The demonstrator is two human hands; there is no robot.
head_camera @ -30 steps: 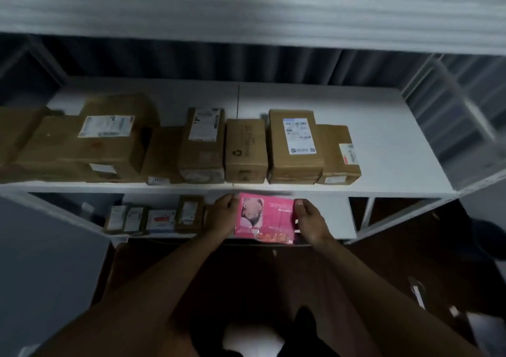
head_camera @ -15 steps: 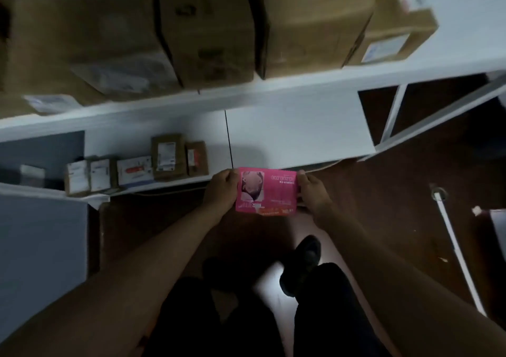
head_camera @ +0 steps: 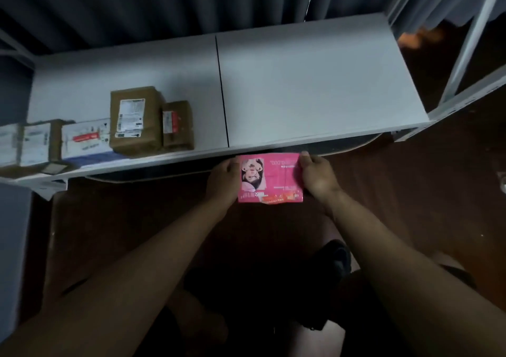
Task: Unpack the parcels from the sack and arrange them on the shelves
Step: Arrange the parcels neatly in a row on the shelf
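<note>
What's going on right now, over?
Both hands, left hand and right hand, gripping pink parcel. Parcel at shelf front edge, not yet on. Nothing in the way.

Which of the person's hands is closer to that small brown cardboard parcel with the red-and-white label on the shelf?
Left. The left hand grips the pink packet just below and right of the small brown cardboard parcel; the right hand holds the packet's far side.

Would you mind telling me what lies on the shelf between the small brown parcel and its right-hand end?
Nothing: in the head view the white shelf is bare from the small brown parcel rightward, crossed only by a dark seam.
</note>
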